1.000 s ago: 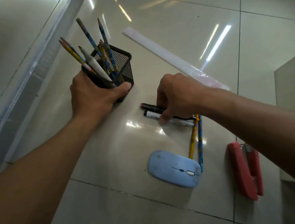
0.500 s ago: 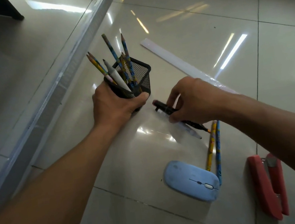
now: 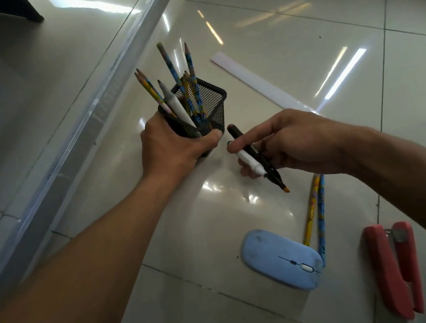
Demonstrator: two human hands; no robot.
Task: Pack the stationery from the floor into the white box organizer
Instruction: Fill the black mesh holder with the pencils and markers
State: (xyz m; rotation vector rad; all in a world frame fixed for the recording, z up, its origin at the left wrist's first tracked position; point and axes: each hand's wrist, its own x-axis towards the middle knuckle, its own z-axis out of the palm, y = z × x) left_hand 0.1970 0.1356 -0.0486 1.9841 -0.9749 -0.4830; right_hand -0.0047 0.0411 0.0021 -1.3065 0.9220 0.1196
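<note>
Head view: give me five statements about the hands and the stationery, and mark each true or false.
1. The left hand grips the black mesh pencil cup. True.
2. The right hand holds only one marker. False: its grip holds two, a black marker and a white marker.
3. The blue mouse is inside the cup. False: it lies on the floor.
4. Two pencils lie on the floor beside the mouse. True.
5. The red stapler is in the right hand. False: it lies on the floor, untouched.
</note>
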